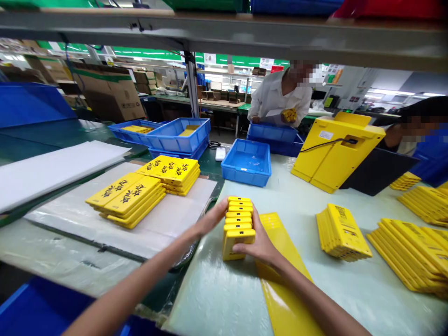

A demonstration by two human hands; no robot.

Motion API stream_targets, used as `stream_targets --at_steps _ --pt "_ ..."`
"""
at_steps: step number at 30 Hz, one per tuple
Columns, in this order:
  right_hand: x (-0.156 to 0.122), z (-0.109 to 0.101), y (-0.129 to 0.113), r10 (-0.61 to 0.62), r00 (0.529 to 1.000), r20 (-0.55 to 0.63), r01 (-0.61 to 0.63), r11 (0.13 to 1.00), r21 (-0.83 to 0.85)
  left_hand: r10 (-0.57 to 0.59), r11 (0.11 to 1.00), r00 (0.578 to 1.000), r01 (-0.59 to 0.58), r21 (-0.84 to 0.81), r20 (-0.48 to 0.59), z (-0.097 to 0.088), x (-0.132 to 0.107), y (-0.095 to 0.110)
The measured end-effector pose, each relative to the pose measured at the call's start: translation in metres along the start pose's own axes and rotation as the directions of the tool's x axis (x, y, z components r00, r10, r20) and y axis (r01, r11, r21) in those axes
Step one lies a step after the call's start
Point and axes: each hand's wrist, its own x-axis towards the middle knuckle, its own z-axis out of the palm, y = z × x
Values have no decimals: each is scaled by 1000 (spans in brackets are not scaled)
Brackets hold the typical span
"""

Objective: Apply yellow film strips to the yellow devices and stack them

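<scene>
Left hand (210, 217) and right hand (258, 246) close on a stack of small yellow plastic pieces (238, 228) from either side. The left fingers press against its upper left side, while the right thumb lies across the nearest piece. Neither hand is released: together they pinch the stack, and this two-sided hold appears to keep the loose pieces from sliding apart. The stack stands near the middle of the frame, its pieces overlapping in a slightly stepped column, on a pale green work mat (217, 289).

A long yellow panel (280, 275) lies flat just beside the stack and runs beneath the right forearm. Farther right, a leaning stack of yellow panels (345, 233) and larger overlapping rows of yellow panels (409, 252) sit on the mat, their fanned layout seemingly keeping each piece easy to pick up. To the left, stacks of yellow panels with black print (128, 200) rest on a white foam sheet (119, 228), probably cushioning their faces.

Blue plastic trays (247, 163) stand beyond the hands. At upper right, a yellow housing (336, 149) with a black cable rests on a dark panel. Across the bench, a co-worker in a white shirt (280, 95) holds a yellow piece (289, 115) over more blue trays.
</scene>
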Motion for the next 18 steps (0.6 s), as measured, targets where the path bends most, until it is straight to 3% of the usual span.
stream_targets --at_steps 1,2,4,6,10,12,14,16,18 --pt "1 2 1 -4 1000 4 4 1000 7 33 998 999 -33 -56 7 11 -14 -16" --pt "2 3 2 -12 1000 12 12 1000 19 110 975 988 -128 -182 -108 22 -25 -30" --pt "2 4 3 -39 998 39 37 998 42 159 935 976 -197 -295 -148 35 -38 -49" --pt "1 3 1 -50 997 58 48 998 32 199 929 975 -219 -298 -97 34 -41 -55" --pt "-1 -7 -10 -58 997 58 69 976 -205 310 949 946 -314 32 97 10 -35 -60" --pt "-4 -19 -19 -78 986 149 133 904 -407 386 887 914 -405 222 128 1 -33 -69" --pt "-13 -34 -24 -9 987 160 103 801 -590 455 813 879 -477 334 147 -2 -32 -80" --pt "-29 -53 -23 88 994 -66 -109 691 -714 502 760 848 -527 380 170 -1 -31 -86" --pt "-49 -73 -13 76 934 -350 -326 583 -744 533 729 824 -562 391 189 1 -29 -88"
